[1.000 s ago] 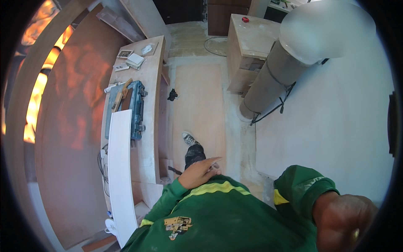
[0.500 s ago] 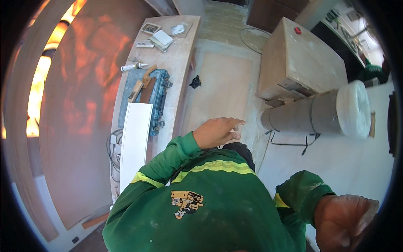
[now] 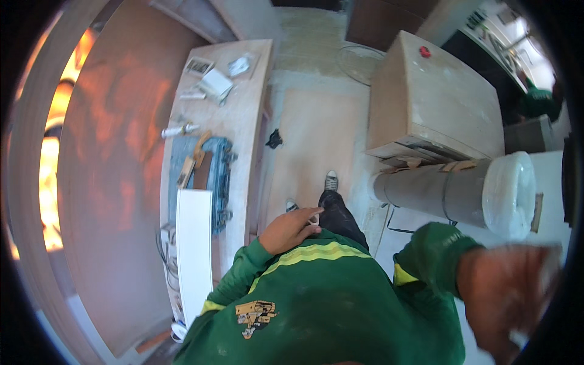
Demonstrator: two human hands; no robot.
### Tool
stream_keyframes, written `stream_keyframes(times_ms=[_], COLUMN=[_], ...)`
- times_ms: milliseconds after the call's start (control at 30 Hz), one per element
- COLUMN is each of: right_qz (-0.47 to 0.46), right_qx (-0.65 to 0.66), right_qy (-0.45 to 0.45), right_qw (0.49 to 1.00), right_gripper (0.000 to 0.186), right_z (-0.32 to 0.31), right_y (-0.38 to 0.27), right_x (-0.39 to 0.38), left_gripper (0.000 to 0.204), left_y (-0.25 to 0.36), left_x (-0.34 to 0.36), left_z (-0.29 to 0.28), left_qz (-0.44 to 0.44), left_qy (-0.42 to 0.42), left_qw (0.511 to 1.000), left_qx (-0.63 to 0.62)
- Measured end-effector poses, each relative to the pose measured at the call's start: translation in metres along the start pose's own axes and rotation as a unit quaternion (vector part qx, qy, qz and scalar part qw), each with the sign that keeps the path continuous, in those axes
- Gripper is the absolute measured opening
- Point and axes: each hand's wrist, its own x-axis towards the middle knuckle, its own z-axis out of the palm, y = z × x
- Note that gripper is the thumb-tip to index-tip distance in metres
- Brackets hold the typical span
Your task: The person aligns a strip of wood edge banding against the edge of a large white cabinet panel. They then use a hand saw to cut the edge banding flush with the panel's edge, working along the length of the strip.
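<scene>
My left hand (image 3: 287, 230) is in front of my waist, just above the yellow band of my green jacket (image 3: 328, 250). Its fingers are curled towards the thumb, and a small whitish thing shows between them, too small to name. Out to the lower right, my right hand (image 3: 505, 295) is raised and smeared by motion. A pale blur shows at its lower edge; whether it holds anything cannot be made out. To the left of my left arm, a long white panel (image 3: 196, 249) lies on the workbench (image 3: 240, 97), partly over a blue tool case (image 3: 220, 167).
On the case rests a wooden-handled tool (image 3: 198, 157), beside a sealant tube (image 3: 176, 130). A black crumpled thing (image 3: 274, 139) lies on the floor. At right stand a big wooden box (image 3: 456, 85) and a strapped grey roll (image 3: 456, 190). Another person in green (image 3: 540, 102) is far right.
My left hand has moved left and down, closer to my waist. The right hand has gone from sharp to blurred. The view has shifted, and my shoes now show.
</scene>
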Motion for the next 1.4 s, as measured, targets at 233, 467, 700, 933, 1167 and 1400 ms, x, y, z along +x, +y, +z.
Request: stream_keyframes(times_ms=[233, 467, 700, 933, 1167, 1400], right_qz=[0.327, 0.631, 0.395, 0.799, 0.708, 0.571], right_qx=[-0.103, -0.2, -0.305, -0.109, -0.119, -0.096], right_qy=[0.048, -0.117, -0.532, -0.559, -0.673, -0.768], right_qw=[0.938, 0.741, 0.684, 0.192, 0.179, 0.274], right_gripper=[0.027, 0.024, 0.029, 0.045, 0.042, 0.043], right_z=[-0.072, -0.135, -0.242, -0.317, -0.167, 0.075], right_y=[0.104, 0.171, 0.163, 0.168, 0.329, 0.441], right_x=[-0.096, -0.288, -0.563, -0.598, -0.518, -0.524], left_gripper=[0.049, 0.055, 0.058, 0.06, 0.053, 0.05], left_y=[0.027, 0.025, 0.03, 0.004, -0.022, -0.161], left_x=[0.075, 0.159, 0.172, 0.054, -0.097, -0.219], left_z=[-0.034, -0.045, -0.06, -0.035, 0.035, 0.267], left_qz=[-0.117, -0.062, -0.12, -0.198, -0.382, -0.452], left_qy=[0.049, -0.02, 0.01, 0.245, 0.414, 0.719], left_qw=[0.992, 0.982, 0.982, 0.944, 0.825, 0.514], left_qx=[-0.009, 0.18, 0.142, 0.095, 0.045, -0.123])
